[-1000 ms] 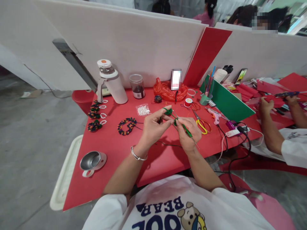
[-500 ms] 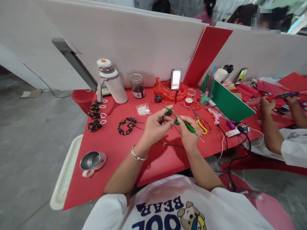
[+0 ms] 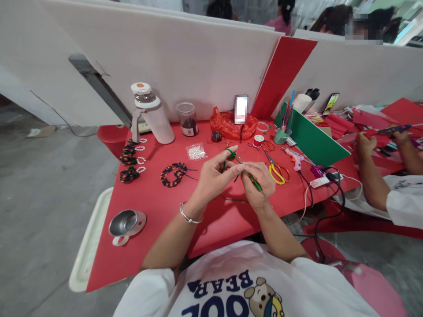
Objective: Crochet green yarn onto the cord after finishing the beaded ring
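My left hand is closed around dark green yarn, with a strand looped over its index finger. In my right hand is a crochet hook with a green grip, its metal tip pointing up toward the yarn. Both hands meet above the red table, fingertips touching. The small piece of green work between them is mostly hidden by my fingers. To the left lies a braided multicolour yarn ring. Yellow-handled scissors rest just right of my right hand.
A steel mug, a white thermos, a jar and a bead packet stand or lie leftward. A glue gun and power strip with cables are at right. Beyond them a co-worker's hands handle red material.
My right hand has turned and moved in against the left fingertips, so the hook now points more steeply upward and the green piece is more covered. The view shifted slightly.
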`<state>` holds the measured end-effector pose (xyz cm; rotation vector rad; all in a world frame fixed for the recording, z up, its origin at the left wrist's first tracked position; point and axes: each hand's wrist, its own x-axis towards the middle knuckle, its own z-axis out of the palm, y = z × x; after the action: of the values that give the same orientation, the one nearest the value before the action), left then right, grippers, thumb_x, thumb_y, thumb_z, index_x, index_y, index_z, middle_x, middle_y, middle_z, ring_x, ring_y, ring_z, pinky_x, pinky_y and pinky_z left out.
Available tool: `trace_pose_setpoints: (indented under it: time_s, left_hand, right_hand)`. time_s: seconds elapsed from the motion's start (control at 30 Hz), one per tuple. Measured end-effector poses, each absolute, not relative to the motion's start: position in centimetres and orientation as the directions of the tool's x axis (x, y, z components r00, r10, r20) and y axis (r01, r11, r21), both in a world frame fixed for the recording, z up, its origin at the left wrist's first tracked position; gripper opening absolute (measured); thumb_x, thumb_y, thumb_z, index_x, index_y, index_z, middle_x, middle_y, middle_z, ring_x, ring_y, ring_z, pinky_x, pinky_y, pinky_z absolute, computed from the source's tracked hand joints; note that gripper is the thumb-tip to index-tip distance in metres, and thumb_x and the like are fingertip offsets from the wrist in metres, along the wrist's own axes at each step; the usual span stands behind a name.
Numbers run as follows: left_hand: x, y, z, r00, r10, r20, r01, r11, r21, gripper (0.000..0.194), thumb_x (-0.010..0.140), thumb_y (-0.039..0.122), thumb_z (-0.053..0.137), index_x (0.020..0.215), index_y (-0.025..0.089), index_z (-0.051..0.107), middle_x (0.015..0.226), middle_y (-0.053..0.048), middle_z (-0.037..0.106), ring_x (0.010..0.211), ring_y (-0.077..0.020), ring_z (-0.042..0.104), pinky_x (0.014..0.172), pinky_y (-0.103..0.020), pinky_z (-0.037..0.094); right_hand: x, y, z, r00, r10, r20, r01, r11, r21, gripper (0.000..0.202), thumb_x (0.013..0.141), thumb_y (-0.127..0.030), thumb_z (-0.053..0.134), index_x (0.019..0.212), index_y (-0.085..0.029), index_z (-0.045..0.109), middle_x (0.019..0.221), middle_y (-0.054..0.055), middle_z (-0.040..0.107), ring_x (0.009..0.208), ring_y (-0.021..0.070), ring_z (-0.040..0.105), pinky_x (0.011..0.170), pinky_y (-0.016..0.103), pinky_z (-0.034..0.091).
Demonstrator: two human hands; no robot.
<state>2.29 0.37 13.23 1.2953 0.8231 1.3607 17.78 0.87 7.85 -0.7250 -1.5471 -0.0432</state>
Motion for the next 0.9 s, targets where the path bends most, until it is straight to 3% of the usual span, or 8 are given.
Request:
trace_pose_setpoints:
  time_s: [0.13, 0.33, 0.57, 0.73, 0.9]
  left_hand:
    - [2.1, 0.8, 12.7, 0.081, 0.965, 0.250, -0.168, -0.234, 0.958, 0.058, 0.075, 0.039, 0.091, 0.127, 0.017, 0.078, 0.077, -0.004, 0.074, 0.056, -0.0087, 0.047, 0.050, -0.023, 0.035]
    - [1.9, 1.1, 12.2, 0.072, 0.954, 0.291, -0.091, -0.284, 0.954, 0.054, 0.075, 0.026, 0.086, 0.128, 0.020, 0.078, 0.078, -0.002, 0.073, 0.048, -0.0039, 0.026, 0.045, -0.023, 0.020]
    - [1.8, 0.9, 12.2, 0.134, 0.936, 0.324, 0.066, -0.335, 0.940, 0.059, 0.076, 0.019, 0.077, 0.135, 0.019, 0.074, 0.072, 0.001, 0.070, 0.048, -0.0048, 0.031, 0.045, -0.021, 0.026]
    - [2.0, 0.9, 12.1, 0.132, 0.934, 0.331, 0.069, -0.342, 0.937, 0.070, 0.075, 0.015, 0.073, 0.145, 0.022, 0.067, 0.082, 0.000, 0.074, 0.048, -0.0041, 0.033, 0.045, -0.019, 0.027]
    - [2.0, 0.8, 12.0, 0.117, 0.924, 0.363, 0.116, -0.376, 0.919, 0.066, 0.077, 0.017, 0.073, 0.143, 0.021, 0.069, 0.078, 0.001, 0.073, 0.048, -0.0047, 0.030, 0.045, -0.020, 0.027]
  right_hand:
    - [17.6, 0.8, 7.6, 0.132, 0.466, 0.875, 0.470, 0.748, -0.469, 0.017, 0.094, -0.017, 0.072, 0.106, -0.029, 0.075, 0.097, 0.003, 0.081, 0.089, 0.0210, 0.078, 0.081, 0.041, 0.066]
    - [17.1, 0.6, 7.9, 0.149, 0.496, 0.856, 0.422, 0.750, -0.508, 0.015, 0.093, -0.016, 0.074, 0.102, -0.027, 0.075, 0.093, 0.003, 0.081, 0.087, 0.0194, 0.077, 0.079, 0.039, 0.065]
    - [16.7, 0.4, 7.8, 0.222, 0.581, 0.783, 0.368, 0.693, -0.619, 0.004, 0.094, -0.022, 0.074, 0.096, -0.025, 0.076, 0.090, 0.003, 0.080, 0.085, 0.0188, 0.077, 0.080, 0.038, 0.066]
    - [16.5, 0.2, 7.9, 0.222, 0.581, 0.783, 0.380, 0.689, -0.618, 0.004, 0.095, -0.023, 0.073, 0.096, -0.026, 0.076, 0.090, 0.003, 0.080, 0.085, 0.0185, 0.077, 0.078, 0.037, 0.066]
    - [16.7, 0.2, 7.9, 0.190, 0.570, 0.799, 0.400, 0.699, -0.593, 0.006, 0.094, -0.021, 0.074, 0.096, -0.026, 0.076, 0.091, 0.003, 0.081, 0.086, 0.0187, 0.077, 0.081, 0.038, 0.066]
